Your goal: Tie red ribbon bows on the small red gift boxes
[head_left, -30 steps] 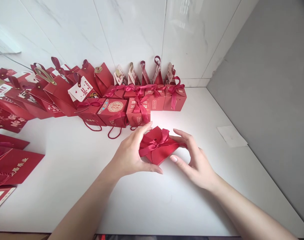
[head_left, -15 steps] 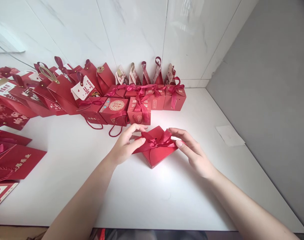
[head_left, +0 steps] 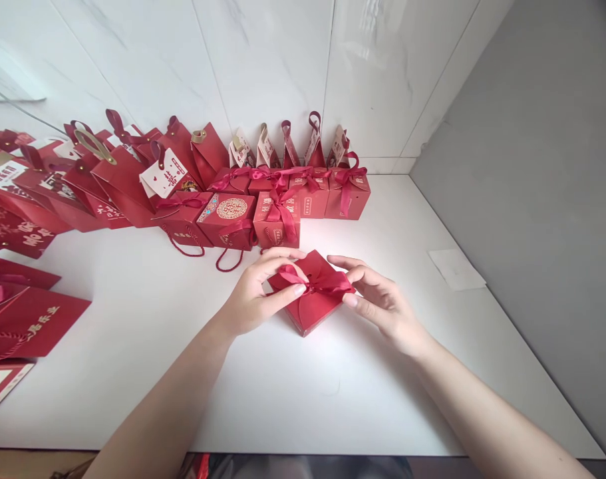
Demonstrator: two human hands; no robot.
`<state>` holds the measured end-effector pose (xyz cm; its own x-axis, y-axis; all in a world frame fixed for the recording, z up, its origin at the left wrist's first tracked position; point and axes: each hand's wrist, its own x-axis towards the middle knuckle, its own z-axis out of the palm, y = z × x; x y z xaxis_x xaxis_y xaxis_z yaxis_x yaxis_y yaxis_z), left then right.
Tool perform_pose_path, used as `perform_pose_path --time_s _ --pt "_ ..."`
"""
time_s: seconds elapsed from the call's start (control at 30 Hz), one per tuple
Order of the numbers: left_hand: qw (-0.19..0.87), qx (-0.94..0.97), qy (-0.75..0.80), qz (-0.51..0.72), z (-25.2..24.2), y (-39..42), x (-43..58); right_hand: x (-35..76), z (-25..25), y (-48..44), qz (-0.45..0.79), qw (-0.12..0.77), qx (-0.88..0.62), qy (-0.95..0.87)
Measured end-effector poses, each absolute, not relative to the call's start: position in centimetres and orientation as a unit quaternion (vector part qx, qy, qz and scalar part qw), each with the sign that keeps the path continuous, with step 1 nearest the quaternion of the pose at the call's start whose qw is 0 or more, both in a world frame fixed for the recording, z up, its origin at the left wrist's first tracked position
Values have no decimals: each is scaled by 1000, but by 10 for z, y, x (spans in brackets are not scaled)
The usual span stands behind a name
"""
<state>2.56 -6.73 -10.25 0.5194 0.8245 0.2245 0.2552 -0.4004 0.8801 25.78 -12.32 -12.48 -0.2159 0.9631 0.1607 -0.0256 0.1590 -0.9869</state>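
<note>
A small red gift box (head_left: 307, 314) sits on the white table, one corner toward me. Across its top is a dark pink satin ribbon bow (head_left: 328, 283). My left hand (head_left: 255, 293) is closed on the bow's left loop, thumb and fingers meeting close to the knot. At the other side, my right hand (head_left: 388, 305) pinches the right part of the bow between thumb and fingers, its index finger stretched out above. The fingers hide parts of the loops and of the box's side corners.
Several red boxes with ribbon bows (head_left: 277, 223) stand behind the gift box. Farther left are many red gift bags with handles (head_left: 126, 179), and a large red box (head_left: 48, 326) lies at the left edge. A white paper (head_left: 457, 269) rests near the right wall.
My left hand has moved right and inward, its thumb now near the knot. The left loop looks smaller and more gathered. My right fingers have closed on the bow's right part.
</note>
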Motion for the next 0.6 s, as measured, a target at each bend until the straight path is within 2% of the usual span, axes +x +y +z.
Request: perform_pose_path --time_s 0.2,0.4,0.6 --pt "373 763 392 354 -108 -73 38 246 -124 -125 455 512 -432 -586" --pt "338 776 404 347 -106 -81 46 239 -123 -126 340 552 -516 -559" --pt "319 786 402 346 -105 -88 52 239 -126 -127 105 524 -568 -625"
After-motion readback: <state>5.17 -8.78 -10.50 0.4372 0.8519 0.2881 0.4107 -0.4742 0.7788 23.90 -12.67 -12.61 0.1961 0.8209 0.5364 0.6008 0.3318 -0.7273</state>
